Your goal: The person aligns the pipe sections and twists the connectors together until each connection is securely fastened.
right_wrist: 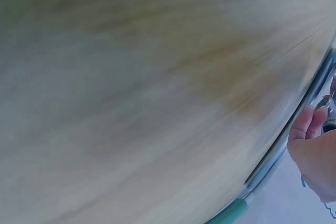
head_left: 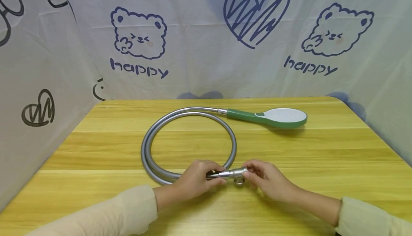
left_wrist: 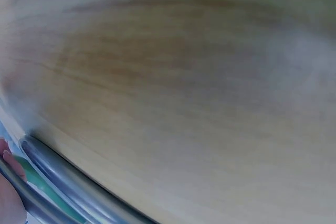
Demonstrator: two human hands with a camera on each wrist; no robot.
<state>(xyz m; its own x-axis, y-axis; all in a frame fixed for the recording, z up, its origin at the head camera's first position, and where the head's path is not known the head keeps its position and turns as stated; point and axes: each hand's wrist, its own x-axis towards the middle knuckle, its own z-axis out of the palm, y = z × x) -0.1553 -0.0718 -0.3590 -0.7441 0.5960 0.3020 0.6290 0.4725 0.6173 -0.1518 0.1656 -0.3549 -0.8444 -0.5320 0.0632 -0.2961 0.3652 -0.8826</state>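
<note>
In the head view a grey shower hose (head_left: 234,141) lies coiled on the table, one end joined to a green shower head (head_left: 280,117) with a white face. My left hand (head_left: 197,178) grips the hose's other end by its chrome connector, thumb below and fingers above. Against that connector sits a small metal fitting (head_left: 237,172) with a round opening on its lower side. The right hand (head_left: 270,178) pinches the fitting's right end between thumb and fingers. At the right wrist view's edge the right hand (right_wrist: 317,150) shows beside the fitting, partly cut off.
The wooden table (head_left: 338,164) has its back edge against a white cloth backdrop (head_left: 193,50) printed with bears and hearts. Cloth also hangs along the left and right sides. The shower head lies behind the hands, toward the table's back.
</note>
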